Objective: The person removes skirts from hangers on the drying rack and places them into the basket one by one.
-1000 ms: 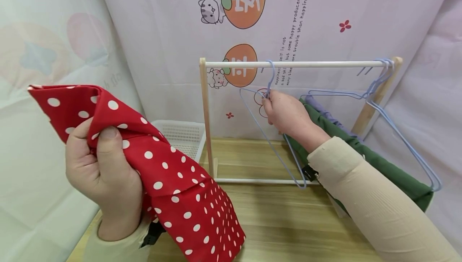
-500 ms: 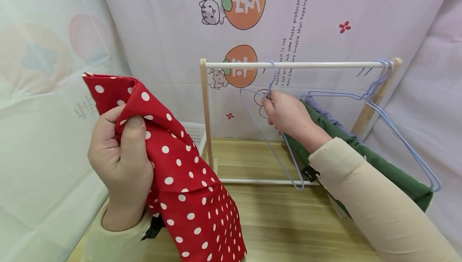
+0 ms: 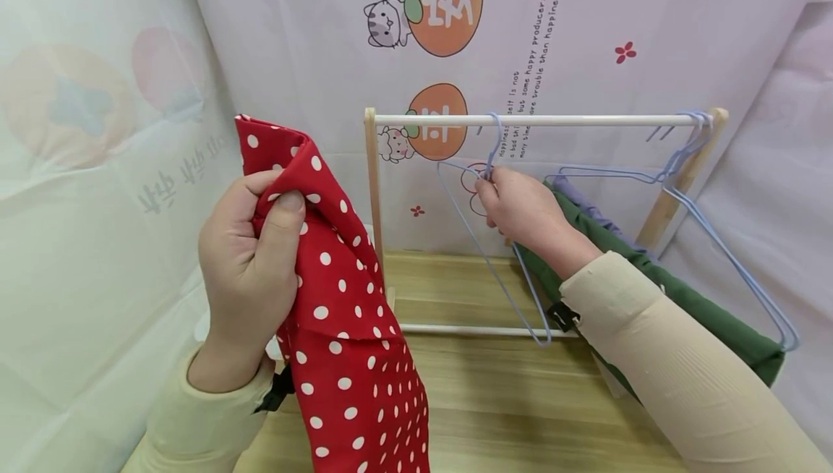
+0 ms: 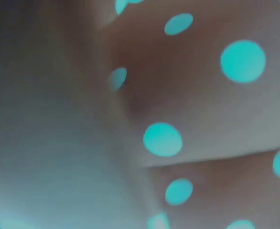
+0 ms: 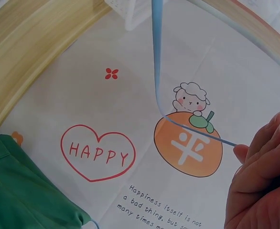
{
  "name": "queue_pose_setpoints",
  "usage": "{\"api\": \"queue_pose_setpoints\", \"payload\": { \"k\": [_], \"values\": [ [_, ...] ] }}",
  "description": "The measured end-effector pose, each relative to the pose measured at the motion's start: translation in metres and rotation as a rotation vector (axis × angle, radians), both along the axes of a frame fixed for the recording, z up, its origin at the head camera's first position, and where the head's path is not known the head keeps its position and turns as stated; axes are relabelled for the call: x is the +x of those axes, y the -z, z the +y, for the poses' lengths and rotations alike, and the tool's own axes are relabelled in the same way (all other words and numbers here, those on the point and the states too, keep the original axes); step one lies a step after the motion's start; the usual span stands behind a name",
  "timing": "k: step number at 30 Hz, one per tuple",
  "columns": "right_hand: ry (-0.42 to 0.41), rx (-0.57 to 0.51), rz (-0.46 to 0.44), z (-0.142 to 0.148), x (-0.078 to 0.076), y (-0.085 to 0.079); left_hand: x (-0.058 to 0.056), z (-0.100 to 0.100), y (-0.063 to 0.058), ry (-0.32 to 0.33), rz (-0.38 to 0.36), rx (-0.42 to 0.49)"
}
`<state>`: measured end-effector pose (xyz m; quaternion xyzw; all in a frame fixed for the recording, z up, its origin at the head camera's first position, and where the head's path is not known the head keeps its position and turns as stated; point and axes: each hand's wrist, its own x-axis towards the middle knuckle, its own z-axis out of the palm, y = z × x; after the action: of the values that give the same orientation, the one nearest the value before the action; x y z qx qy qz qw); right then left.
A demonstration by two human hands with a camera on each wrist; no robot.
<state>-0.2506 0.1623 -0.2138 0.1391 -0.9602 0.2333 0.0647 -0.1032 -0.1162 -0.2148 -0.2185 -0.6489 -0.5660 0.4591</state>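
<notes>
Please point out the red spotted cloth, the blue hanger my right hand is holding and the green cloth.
Red spotted cloth (image 3: 351, 317): head view, middle of its hanging length.
Blue hanger (image 5: 157, 52): right wrist view, on its wire.
Green cloth (image 3: 712, 320): head view, on its upper fold.

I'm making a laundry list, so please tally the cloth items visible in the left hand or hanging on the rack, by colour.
Red with white dots: 1, held in the left hand
Green: 1, hanging at the right end of the rack
Purple: 1, mostly hidden behind the green one
Total: 3 visible
</notes>
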Motion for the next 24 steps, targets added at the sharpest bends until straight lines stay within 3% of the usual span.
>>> {"api": "queue_pose_setpoints", "payload": {
  "k": [8,16,21,24],
  "values": [
    [-0.003,0.004,0.011,0.0,-0.001,0.001,-0.003,-0.006,-0.008,-0.08,-0.039,-0.191],
    [-0.004,-0.001,-0.004,0.0,-0.001,0.003,-0.009,-0.015,-0.021,-0.117,-0.061,-0.371],
    [0.001,-0.002,-0.007,0.001,-0.002,0.003,-0.014,-0.021,-0.029,-0.065,-0.094,-0.449],
    [0.001,0.0,-0.005,0.0,-0.002,0.003,-0.015,-0.025,-0.035,0.004,-0.136,-0.507]
  ]
}}
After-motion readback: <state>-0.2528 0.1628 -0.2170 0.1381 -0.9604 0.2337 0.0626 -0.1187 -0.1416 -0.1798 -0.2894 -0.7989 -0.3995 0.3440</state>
